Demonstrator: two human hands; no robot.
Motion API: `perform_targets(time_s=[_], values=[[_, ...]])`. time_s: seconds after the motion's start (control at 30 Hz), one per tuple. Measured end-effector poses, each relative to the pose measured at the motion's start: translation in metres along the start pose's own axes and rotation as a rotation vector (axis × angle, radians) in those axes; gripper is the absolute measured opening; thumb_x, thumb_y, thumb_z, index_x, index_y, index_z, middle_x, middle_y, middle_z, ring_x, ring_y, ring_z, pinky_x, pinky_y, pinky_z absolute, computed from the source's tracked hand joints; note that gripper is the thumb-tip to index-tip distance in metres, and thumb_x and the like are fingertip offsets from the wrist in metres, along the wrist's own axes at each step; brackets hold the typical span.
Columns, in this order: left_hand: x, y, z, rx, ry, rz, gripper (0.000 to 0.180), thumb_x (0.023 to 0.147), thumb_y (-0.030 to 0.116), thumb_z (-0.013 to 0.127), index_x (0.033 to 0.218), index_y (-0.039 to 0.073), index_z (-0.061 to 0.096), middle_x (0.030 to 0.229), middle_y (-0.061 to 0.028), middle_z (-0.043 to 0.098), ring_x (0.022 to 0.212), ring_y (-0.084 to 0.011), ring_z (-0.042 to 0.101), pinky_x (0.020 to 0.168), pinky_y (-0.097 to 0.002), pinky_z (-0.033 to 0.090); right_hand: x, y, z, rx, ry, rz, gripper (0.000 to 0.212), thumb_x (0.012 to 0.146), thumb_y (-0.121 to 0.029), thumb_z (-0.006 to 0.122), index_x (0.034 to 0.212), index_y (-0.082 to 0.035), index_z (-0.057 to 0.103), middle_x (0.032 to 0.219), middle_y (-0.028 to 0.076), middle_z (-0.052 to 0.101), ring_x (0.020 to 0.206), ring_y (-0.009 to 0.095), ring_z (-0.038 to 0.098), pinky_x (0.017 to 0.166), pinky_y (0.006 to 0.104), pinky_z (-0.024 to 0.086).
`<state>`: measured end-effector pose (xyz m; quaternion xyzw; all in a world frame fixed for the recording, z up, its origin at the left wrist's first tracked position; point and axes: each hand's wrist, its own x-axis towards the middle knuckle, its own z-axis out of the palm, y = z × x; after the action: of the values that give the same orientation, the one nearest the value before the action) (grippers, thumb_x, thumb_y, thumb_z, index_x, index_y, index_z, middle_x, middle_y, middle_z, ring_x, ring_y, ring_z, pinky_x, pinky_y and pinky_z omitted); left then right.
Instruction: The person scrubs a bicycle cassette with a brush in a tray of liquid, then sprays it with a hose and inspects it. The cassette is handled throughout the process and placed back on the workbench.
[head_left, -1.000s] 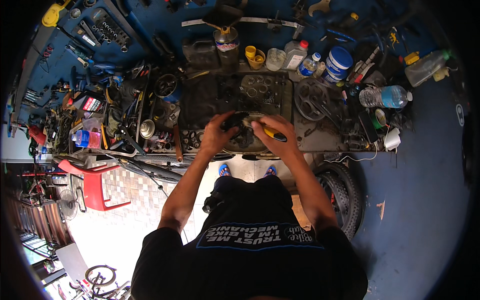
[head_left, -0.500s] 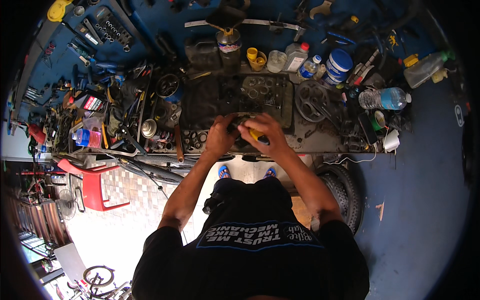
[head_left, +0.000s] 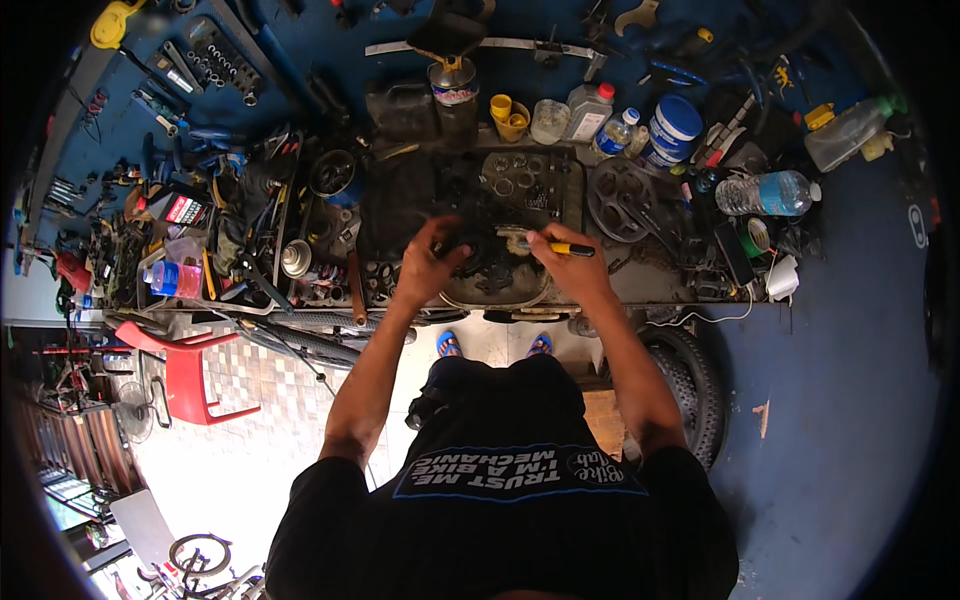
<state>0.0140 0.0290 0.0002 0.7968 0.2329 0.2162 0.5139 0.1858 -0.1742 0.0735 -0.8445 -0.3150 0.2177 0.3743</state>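
Observation:
A brush with a yellow and black handle (head_left: 572, 249) is gripped in my right hand (head_left: 572, 265). Its pale bristles point left, over a shallow tray (head_left: 497, 303) at the bench's front edge. Dark, greasy parts (head_left: 492, 270) lie in that tray; their kind is too dark to make out. My left hand (head_left: 430, 265) hovers by the tray's left side, thumb and fingers apart and slightly blurred. Nothing shows clearly between them. Behind the tray, a dark mat (head_left: 570, 215) carries several metal rings (head_left: 503, 186) and small parts.
A crankset (head_left: 622, 203) rests right of the mat. Bottles, a yellow cup (head_left: 512, 122) and a blue and white tub (head_left: 675, 130) line the back. Left are a wooden-handled tool (head_left: 356, 287), a spray can (head_left: 296, 258) and crowded tools. Tyres (head_left: 690, 390) stand below the bench on the right.
My hands have moved apart: the left slightly left with its fingers spreading, the right slightly right. The brush has swung so its handle points right, and the tray shows more.

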Motion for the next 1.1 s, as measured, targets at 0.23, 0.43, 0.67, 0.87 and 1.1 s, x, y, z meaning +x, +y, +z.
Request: perform_targets(time_s=[0.23, 0.43, 0.67, 0.87, 1.1], values=[[0.006, -0.005, 0.003, -0.648, -0.046, -0.37, 0.049, 0.095, 0.012, 0.081, 0.135, 0.005, 0.054, 0.122, -0.0092, 0.068, 0.108, -0.0168, 0.068, 0.09, -0.0316, 0.057, -0.01, 0.053, 0.037, 0.018, -0.042, -0.032, 0.032, 0.1, -0.04, 0.072, 0.111, -0.01, 0.077, 0.081, 0.007, 0.075, 0.077, 0.019, 0.074, 0.07, 0.0335, 0.055], [0.004, 0.006, 0.005, -0.832, -0.076, -0.453, 0.044, 0.095, 0.011, 0.081, 0.131, 0.005, 0.056, 0.121, -0.0083, 0.071, 0.105, -0.0166, 0.071, 0.082, -0.0325, 0.061, -0.024, 0.057, 0.042, 0.081, -0.026, -0.265, 0.031, 0.095, -0.036, 0.077, 0.108, -0.008, 0.074, 0.096, 0.013, 0.077, 0.095, 0.031, 0.075, 0.081, 0.0441, 0.057], [0.001, -0.009, 0.004, -0.499, -0.143, -0.408, 0.064, 0.089, 0.003, 0.083, 0.147, 0.004, 0.056, 0.124, -0.0111, 0.074, 0.108, -0.0174, 0.071, 0.092, -0.0306, 0.057, -0.024, 0.064, 0.038, -0.111, 0.033, -0.284, 0.032, 0.089, -0.034, 0.082, 0.101, -0.006, 0.074, 0.093, 0.011, 0.076, 0.091, 0.028, 0.073, 0.079, 0.0406, 0.057], [-0.002, -0.004, 0.008, -0.119, -0.16, -0.223, 0.067, 0.085, 0.007, 0.086, 0.147, 0.002, 0.06, 0.125, -0.0166, 0.075, 0.108, -0.0195, 0.072, 0.092, -0.0334, 0.057, -0.014, 0.02, 0.019, 0.159, 0.103, -0.286, 0.019, 0.09, -0.022, 0.082, 0.095, -0.005, 0.076, 0.087, 0.01, 0.075, 0.082, 0.026, 0.07, 0.076, 0.0378, 0.054], [-0.002, 0.032, 0.011, 0.147, -0.14, -0.192, 0.063, 0.083, 0.017, 0.086, 0.141, 0.006, 0.066, 0.122, -0.0211, 0.076, 0.107, -0.0253, 0.076, 0.091, -0.037, 0.059, 0.012, 0.001, 0.02, 0.126, 0.159, -0.526, 0.016, 0.091, -0.02, 0.081, 0.092, -0.005, 0.075, 0.088, 0.009, 0.074, 0.082, 0.03, 0.067, 0.083, 0.0393, 0.051]])
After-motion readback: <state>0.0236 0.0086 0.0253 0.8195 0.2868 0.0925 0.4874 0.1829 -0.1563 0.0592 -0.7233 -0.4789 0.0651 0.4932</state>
